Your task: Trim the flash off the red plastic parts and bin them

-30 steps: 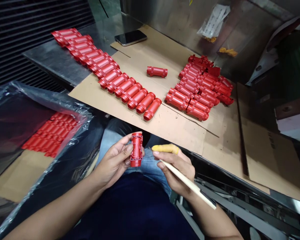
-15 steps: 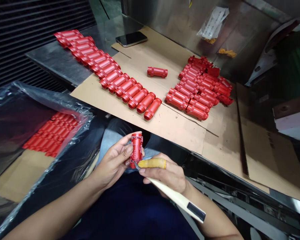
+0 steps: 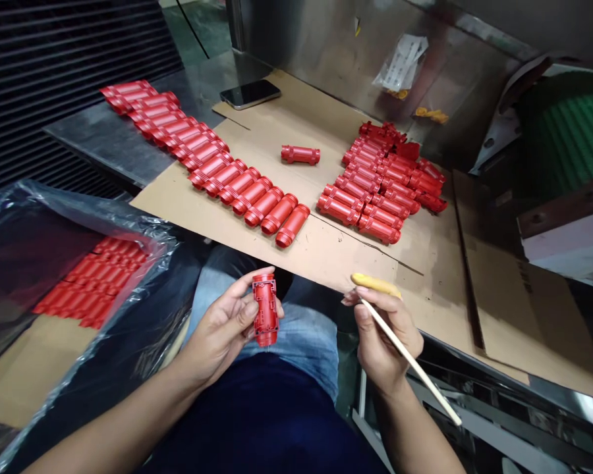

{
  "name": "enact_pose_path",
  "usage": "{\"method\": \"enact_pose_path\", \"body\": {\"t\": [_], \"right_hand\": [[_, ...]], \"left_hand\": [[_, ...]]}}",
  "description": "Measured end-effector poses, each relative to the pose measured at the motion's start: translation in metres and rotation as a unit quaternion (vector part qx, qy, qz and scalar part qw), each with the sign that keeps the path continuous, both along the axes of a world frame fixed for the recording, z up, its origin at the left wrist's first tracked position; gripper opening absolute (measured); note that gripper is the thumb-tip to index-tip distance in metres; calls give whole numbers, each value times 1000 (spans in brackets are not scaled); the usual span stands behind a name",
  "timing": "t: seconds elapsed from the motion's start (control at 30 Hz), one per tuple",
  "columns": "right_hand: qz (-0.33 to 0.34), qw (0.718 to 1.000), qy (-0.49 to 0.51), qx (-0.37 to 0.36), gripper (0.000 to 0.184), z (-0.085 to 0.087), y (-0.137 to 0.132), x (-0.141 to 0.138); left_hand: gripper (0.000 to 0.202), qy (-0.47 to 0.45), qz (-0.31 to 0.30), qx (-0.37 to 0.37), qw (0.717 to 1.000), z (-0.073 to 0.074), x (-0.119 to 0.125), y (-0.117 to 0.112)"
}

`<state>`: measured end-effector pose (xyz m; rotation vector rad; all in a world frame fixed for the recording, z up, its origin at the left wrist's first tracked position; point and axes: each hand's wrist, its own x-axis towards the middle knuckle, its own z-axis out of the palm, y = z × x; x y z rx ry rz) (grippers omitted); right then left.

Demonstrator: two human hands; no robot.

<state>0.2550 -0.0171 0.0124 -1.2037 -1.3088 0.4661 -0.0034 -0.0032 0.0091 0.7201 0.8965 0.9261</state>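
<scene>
The left hand (image 3: pixel 222 322) is closed around a ribbed red plastic cylinder (image 3: pixel 265 311), held upright with its thin recessed frame facing up. The right hand (image 3: pixel 383 336), well apart from it, pinches a slim pale wooden stick (image 3: pixel 425 385) pen-style, with a yellow rubber finger cot (image 3: pixel 375 284) on one finger. Ahead of the hands, a corrugated cardboard sheet (image 3: pixel 356 257) carries rows of matching red cylinders (image 3: pixel 261 204); more lie in a clear plastic bag (image 3: pixel 54 224) beyond the left hand.

Risks: the smooth moulded surface could slip from the fingers, levering with the stick could snap the thin frame, and a careless nudge could roll the nearest cylinders.
</scene>
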Motion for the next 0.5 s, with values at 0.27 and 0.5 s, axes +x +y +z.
{"method": "enact_pose_path", "body": {"t": [0.27,0.5], "right_hand": [[-115,993,34,10,14,-7,31,35],[-102,990,95,-7,14,-19,22,39]], "left_hand": [[49,561,-88,467,677,54,53,84],[54,753,-175,393,498,73,97,150]]}}
